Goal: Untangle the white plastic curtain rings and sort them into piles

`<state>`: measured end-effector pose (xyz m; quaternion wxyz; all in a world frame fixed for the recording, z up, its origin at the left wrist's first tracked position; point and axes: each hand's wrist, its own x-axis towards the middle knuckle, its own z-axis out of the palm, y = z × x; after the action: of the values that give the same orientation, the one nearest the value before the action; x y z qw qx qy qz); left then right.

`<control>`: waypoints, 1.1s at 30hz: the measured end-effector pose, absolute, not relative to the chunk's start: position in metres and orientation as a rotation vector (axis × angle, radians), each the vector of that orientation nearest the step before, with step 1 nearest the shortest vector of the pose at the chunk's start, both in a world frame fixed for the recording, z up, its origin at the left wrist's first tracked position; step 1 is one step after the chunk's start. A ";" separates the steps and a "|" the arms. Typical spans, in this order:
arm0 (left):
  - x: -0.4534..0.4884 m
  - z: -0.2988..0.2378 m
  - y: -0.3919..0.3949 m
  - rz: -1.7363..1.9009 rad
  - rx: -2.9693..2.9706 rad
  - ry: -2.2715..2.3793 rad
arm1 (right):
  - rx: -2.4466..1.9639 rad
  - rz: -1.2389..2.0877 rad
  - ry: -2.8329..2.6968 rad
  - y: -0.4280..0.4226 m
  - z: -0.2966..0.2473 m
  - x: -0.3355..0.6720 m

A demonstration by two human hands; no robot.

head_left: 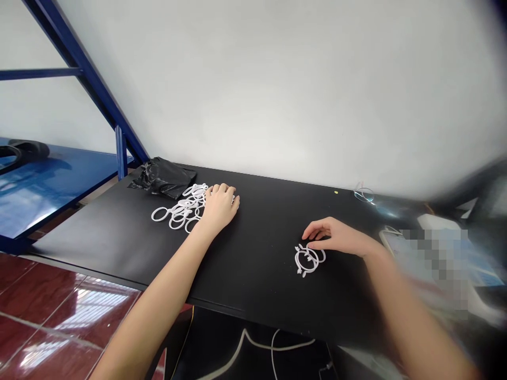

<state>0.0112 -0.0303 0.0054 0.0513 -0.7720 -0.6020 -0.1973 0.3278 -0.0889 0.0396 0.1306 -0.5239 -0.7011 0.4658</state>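
My left hand (221,203) lies over the right side of a pile of white plastic rings (181,211), its fingers curled downward. A bit of white shows between the thumb and forefinger, so it appears closed on a ring there; the fingertips are partly hidden. To the right, my right hand (330,235) hovers over a smaller group of white rings with little tabs (307,259). Its thumb and fingers are apart, with the thumb tip close to the top of that group. Whether the thumb touches a ring, I cannot tell.
A crumpled black plastic bag (166,177) lies behind the pile on the black table (253,253). Clear-lensed glasses (364,195) rest near the wall. Blurred pale items (435,253) stand at right. A blue frame (95,89) rises at left; cables (273,347) hang below.
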 end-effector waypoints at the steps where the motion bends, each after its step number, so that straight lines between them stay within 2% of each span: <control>1: 0.012 0.006 -0.031 -0.623 -2.364 -1.818 | -1.522 1.342 -2.052 -0.089 0.040 0.328; 9: 0.034 0.010 -0.043 -1.001 -2.645 -1.509 | -1.539 1.117 -2.055 -0.087 0.029 0.318; 14: 0.060 0.010 -0.065 -1.078 -3.049 -1.226 | -1.486 0.925 -1.950 -0.090 0.024 0.305; 20: 0.075 0.008 -0.081 -1.077 -3.380 -1.288 | -1.333 0.895 -1.807 -0.096 0.020 0.289; 33: 0.069 0.004 -0.070 -1.359 -3.406 -1.341 | -1.202 0.726 -1.461 -0.095 0.016 0.286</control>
<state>0.0688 -0.0704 0.0037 -0.3723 -0.8096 -0.3187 -0.3231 0.2859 -0.0952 0.0160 0.5292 -0.5034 -0.6117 0.3040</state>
